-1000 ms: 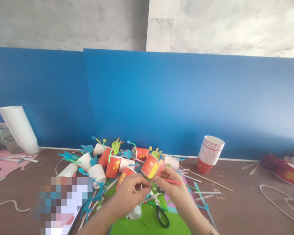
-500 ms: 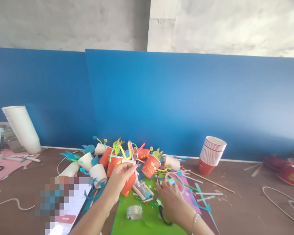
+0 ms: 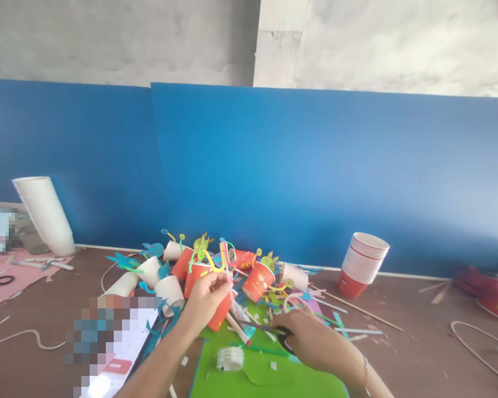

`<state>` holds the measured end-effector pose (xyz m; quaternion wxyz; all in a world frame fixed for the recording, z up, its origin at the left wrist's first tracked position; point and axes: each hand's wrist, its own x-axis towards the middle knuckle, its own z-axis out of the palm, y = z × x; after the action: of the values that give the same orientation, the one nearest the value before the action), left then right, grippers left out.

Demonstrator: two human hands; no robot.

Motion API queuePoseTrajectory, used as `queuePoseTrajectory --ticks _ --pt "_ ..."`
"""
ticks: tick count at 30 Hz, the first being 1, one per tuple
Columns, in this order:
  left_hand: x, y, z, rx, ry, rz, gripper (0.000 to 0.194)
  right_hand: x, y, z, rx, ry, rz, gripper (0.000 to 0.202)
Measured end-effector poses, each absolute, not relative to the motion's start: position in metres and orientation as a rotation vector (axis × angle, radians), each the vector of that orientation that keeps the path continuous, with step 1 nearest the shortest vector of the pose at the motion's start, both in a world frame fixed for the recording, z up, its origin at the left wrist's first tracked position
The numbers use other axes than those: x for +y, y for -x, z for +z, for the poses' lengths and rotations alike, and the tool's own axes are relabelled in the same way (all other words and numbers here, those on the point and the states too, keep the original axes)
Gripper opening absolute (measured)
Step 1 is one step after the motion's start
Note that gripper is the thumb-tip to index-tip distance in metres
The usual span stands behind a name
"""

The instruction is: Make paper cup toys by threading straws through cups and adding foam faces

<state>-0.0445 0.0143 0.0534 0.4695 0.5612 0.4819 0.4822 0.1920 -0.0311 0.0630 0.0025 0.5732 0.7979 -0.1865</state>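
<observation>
My left hand [image 3: 205, 301] is closed in a pinch on a thin pale drinking straw [image 3: 228, 271] with a pinkish upper part, held upright in front of the pile of cups. My right hand [image 3: 315, 337] is closed around the dark handles of a pair of scissors [image 3: 255, 325], whose blades point left, low over the litter of scraps. Beneath the hands lies a green sheet [image 3: 307, 378] with a roll of clear tape [image 3: 230, 359] on it. An orange-red paper cup [image 3: 219, 315] is partly hidden behind my left hand.
Decorated cups, including an orange one [image 3: 258, 281] and a white one [image 3: 169, 293], lie piled against the blue partition [image 3: 274, 166]. Stacked cups [image 3: 363, 262] stand right, white cups [image 3: 45, 215] left. A phone [image 3: 126, 345] lies by my left forearm; a wooden stick [image 3: 369, 314] lies right.
My right hand has taken hold of the scissors, turning their blades toward the left. My left hand still holds the straw in nearly the same place. The view has shifted slightly.
</observation>
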Motion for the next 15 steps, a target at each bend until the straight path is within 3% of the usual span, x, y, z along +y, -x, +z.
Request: queuePoseTrajectory --ticks 6,15 --pt "0.013 0.042 0.049 1.158 -1.48 1.086 0.022 -0.038 -0.188 0.076 2.554 -1.857 -0.778 0.038" --pt "0.002 0.032 0.047 1.168 -1.537 0.934 0.02 -0.041 -0.169 0.067 2.627 -1.764 -0.789 0.017"
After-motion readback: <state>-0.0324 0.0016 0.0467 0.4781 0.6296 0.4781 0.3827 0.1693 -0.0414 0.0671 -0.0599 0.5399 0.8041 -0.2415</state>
